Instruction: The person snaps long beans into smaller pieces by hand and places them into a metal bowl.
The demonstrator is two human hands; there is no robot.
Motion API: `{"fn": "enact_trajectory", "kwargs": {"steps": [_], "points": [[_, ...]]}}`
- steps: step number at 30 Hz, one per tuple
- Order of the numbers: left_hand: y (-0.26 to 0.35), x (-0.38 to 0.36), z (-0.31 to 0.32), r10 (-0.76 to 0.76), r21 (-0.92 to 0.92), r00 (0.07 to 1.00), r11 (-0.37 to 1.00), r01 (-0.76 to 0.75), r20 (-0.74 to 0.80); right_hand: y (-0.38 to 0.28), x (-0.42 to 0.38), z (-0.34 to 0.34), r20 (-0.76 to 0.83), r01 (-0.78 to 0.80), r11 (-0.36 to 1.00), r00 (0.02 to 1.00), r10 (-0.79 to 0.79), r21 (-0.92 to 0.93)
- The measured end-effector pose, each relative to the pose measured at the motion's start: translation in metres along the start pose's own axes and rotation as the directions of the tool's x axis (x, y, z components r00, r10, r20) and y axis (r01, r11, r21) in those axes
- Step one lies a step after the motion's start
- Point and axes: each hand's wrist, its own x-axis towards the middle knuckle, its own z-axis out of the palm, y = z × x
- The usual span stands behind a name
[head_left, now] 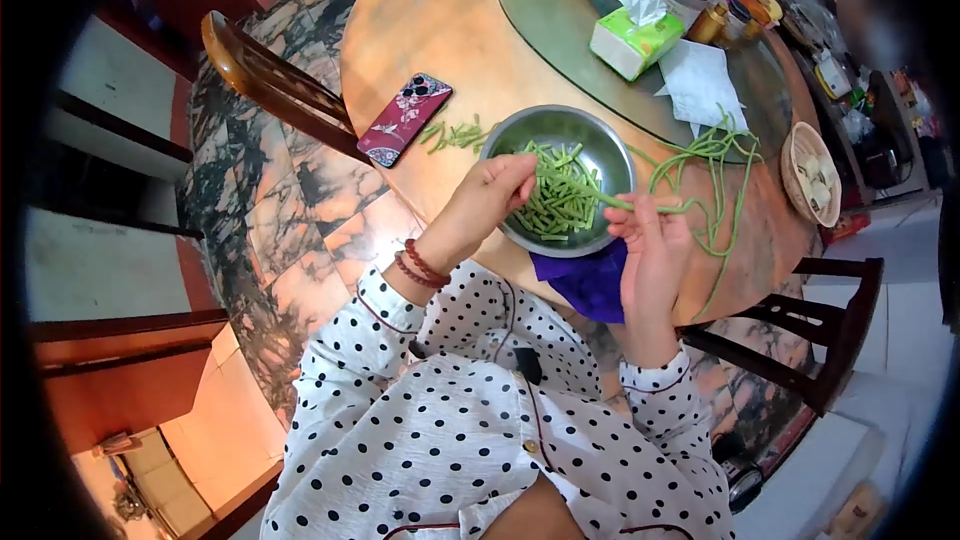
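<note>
Polka-dot pajamas: white with black dots, below both my hands, sleeves reaching toward my wrists.
Left hand: closed, fingertips pinched together at the bowl's left side; I cannot tell whether they hold anything. Red bead bracelets circle that wrist.
Right hand: thumb and fingers gripping a long green bean at the bowl's right edge.
Steel bowl: between my hands, with cut bean pieces inside.
Uncut long beans: tangled just beyond and right of my right hand.
Dark red phone: beyond my left hand, beside loose bean pieces on the table.
Purple cloth: just left of my right wrist.
</note>
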Motion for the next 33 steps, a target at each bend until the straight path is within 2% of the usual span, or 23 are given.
{"fn": "enact_trajectory", "kwargs": {"steps": [3,6,9,12,13,17,20,23,33], "points": [[0.000,0.006,0.011,0.012,-0.048,0.976,0.999,-0.023,-0.219,0.008,-0.015,0.015,0.023,0.110,0.994,0.994,-0.109,-0.029],[-0.012,0.016,0.011,0.107,0.028,0.954,0.994,-0.103,-0.280,0.009,-0.020,0.018,0.083,0.235,0.965,0.970,-0.227,-0.118],[-0.006,0.021,-0.007,0.056,-0.047,0.938,0.996,-0.077,-0.342,0.004,-0.025,0.015,0.152,0.365,0.915,0.928,-0.341,-0.172],[0.000,0.016,-0.012,0.019,-0.026,0.955,0.999,-0.028,-0.296,0.003,-0.023,0.007,0.114,0.289,0.936,0.956,-0.270,-0.200],[0.001,0.016,-0.016,-0.013,-0.037,0.983,0.999,0.006,-0.183,0.002,-0.021,0.007,0.085,0.246,0.951,0.969,-0.234,-0.188],[-0.001,0.014,-0.004,-0.039,-0.030,0.999,0.999,0.038,-0.037,0.003,-0.010,0.003,0.027,0.128,0.986,0.992,-0.126,-0.105],[0.005,0.009,-0.002,-0.153,-0.027,0.988,0.988,0.154,0.027,0.007,-0.003,-0.001,0.013,0.086,0.994,0.996,-0.085,-0.065],[0.006,0.007,-0.001,-0.133,-0.034,0.991,0.990,0.134,0.020,0.012,0.002,-0.005,-0.001,0.056,0.997,0.998,-0.057,-0.054],[0.010,0.007,-0.002,-0.210,0.031,0.974,0.978,0.208,0.087,0.012,0.010,-0.007,0.008,-0.012,1.000,1.000,0.012,-0.022]]}}
